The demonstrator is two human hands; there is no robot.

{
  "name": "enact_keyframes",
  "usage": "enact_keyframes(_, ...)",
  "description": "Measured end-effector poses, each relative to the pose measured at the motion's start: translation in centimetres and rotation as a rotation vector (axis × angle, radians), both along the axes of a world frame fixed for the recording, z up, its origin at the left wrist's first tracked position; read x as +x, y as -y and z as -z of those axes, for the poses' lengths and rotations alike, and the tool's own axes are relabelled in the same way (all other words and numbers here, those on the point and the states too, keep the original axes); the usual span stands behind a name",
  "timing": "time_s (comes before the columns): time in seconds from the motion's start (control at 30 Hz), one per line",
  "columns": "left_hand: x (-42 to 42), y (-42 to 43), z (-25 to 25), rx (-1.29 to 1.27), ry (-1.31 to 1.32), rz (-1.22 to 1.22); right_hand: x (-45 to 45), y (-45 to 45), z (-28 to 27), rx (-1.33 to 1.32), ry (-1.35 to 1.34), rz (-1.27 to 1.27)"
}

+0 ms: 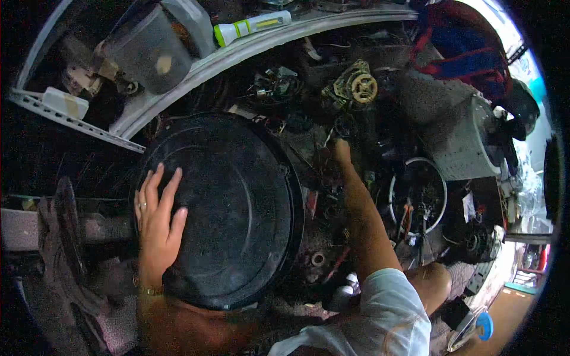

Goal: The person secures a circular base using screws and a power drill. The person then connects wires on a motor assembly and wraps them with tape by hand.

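Note:
My left hand (159, 216) lies flat with its fingers spread on the left side of a large round black tub or lid (225, 207). A ring and a bracelet show on that hand. Past the right edge of the black piece, my right arm stretches forward, and my right hand (340, 153) looks closed among dark parts on the floor. Its fingers are mostly hidden, and what it grips is too dark to make out. Just beyond it sits a metal motor (338, 89) with a brass-coloured wheel (363, 88). Another metal assembly (279, 83) lies to the left of the motor.
Orange-handled pliers (407, 218) lie inside a white-rimmed round container (392, 199) on the right. Behind it a pale perforated basket (454, 127) lies tilted. A white-and-green flashlight (252, 27) rests beyond a curved pale rail (225, 56), near a translucent plastic box (148, 50).

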State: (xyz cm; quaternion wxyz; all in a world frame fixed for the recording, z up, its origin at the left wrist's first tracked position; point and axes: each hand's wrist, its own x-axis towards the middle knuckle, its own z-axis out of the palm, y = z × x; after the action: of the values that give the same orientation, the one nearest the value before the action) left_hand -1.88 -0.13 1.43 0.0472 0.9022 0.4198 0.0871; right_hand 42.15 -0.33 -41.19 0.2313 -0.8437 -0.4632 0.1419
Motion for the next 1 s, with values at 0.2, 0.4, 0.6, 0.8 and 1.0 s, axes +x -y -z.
enact_keyframes(0.2,0.3,-1.7,0.0,-0.040,-0.036,-0.011,-0.1,-4.3,1.8,-0.206,0.053,0.097)
enact_keyframes(0.4,1.6,-1.7,-0.6,-0.082,-0.056,-0.053,-0.8,-5.1,3.6,-0.289,0.117,0.050)
enact_keyframes(0.6,1.6,-1.8,-0.6,-0.060,-0.068,-0.038,-1.0,-2.8,2.5,-0.229,0.169,-0.150)
enact_keyframes(0.8,1.6,-1.0,-0.5,-0.059,-0.045,-0.043,2.7,-2.3,3.6,-0.114,-0.565,0.225)
enact_keyframes(1.0,1.7,-0.3,-0.2,-0.008,-0.011,-0.063,-6.0,0.6,-26.5,0.327,-1.119,0.068)
